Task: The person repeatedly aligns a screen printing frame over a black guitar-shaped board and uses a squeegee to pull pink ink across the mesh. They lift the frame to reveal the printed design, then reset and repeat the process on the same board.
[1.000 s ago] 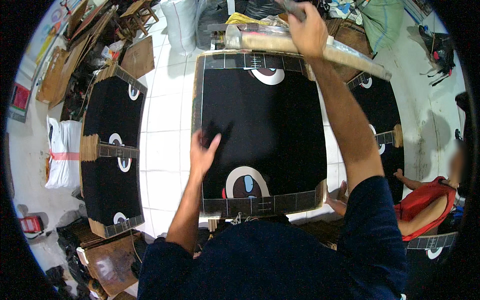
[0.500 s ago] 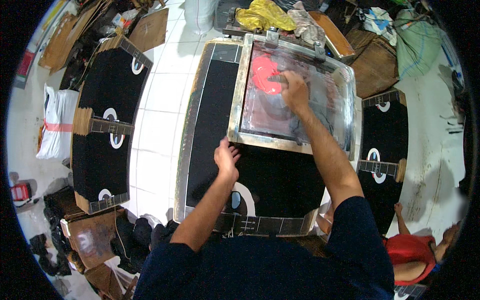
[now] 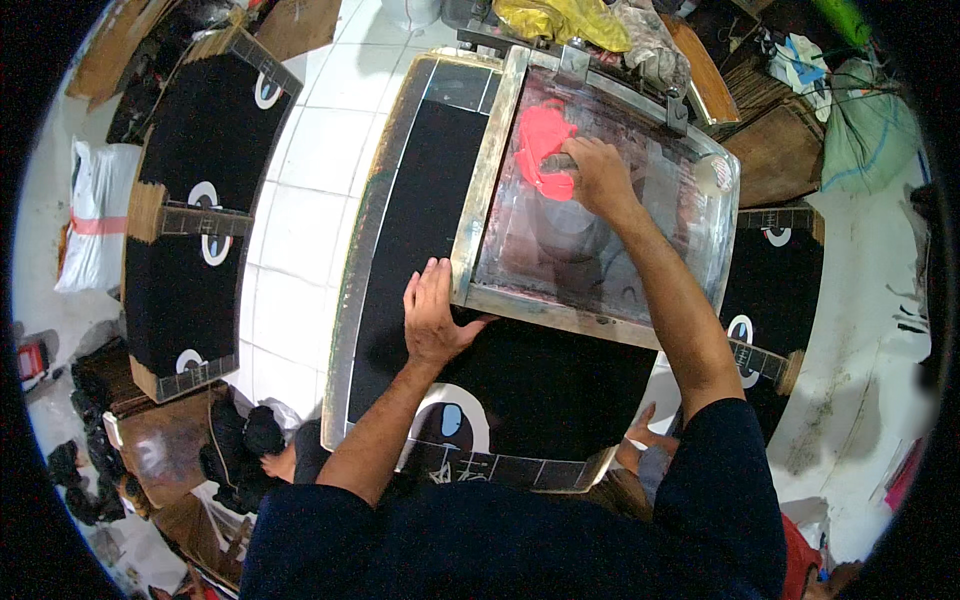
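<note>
Currently gripping a short dark handle (image 3: 558, 162) in the curled right hand (image 3: 600, 175), at the pink ink (image 3: 540, 138) on the screen-printing frame (image 3: 560, 318); cannot tell the blade end. Holding the left hand (image 3: 432, 315) spread, thumb out, at the near-left frame corner. Best to steady that corner, press evenly, and avoid touching ink. As for frame: set over the far-right part of a black panel (image 3: 560, 385), with side rails pointing away, leaning right; nearly square, so without a clear long axis.
</note>
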A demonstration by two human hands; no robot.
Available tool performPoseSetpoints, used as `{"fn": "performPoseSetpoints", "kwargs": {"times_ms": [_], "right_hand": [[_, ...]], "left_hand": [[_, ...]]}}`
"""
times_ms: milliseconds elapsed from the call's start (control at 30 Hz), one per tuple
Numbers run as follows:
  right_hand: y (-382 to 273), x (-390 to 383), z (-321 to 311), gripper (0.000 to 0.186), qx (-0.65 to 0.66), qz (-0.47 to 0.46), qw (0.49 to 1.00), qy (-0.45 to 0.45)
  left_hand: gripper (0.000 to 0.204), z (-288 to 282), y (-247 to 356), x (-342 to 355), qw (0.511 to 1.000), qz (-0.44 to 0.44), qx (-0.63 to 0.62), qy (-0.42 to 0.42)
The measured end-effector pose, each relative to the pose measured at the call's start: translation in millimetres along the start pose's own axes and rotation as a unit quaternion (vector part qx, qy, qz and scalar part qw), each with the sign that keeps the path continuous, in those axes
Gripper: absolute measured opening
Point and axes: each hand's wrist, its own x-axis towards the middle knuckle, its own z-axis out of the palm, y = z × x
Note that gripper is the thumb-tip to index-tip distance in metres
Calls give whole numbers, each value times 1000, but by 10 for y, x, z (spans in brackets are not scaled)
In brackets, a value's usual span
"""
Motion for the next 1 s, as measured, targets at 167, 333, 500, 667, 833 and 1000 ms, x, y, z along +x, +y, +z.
{"fn": "performPoseSetpoints", "kwargs": {"times_ms": [167,333,500,667,833,1000], "right_hand": [[143,521,-17,37,-1,5,999,37],[123,583,128,29,-45,16,998,47],[-142,-209,47,25,-35,0,998,49],[-239,-245,-19,25,-65,9,997,34],[-143,-11,-199,34,67,9,997,30],[-107,-54,-330,44,70,51,994,-66]], "left_hand": [[116,-23,-1,16,1000,-15,8,-22],[116,-24,-6,6,1000,1,19,-7],[117,-27,-24,0,1000,4,-25,2],[111,6,-88,57,996,17,-86,7],[100,50,-147,-3,979,40,-196,49],[99,61,-150,-24,980,32,-190,51]]}}
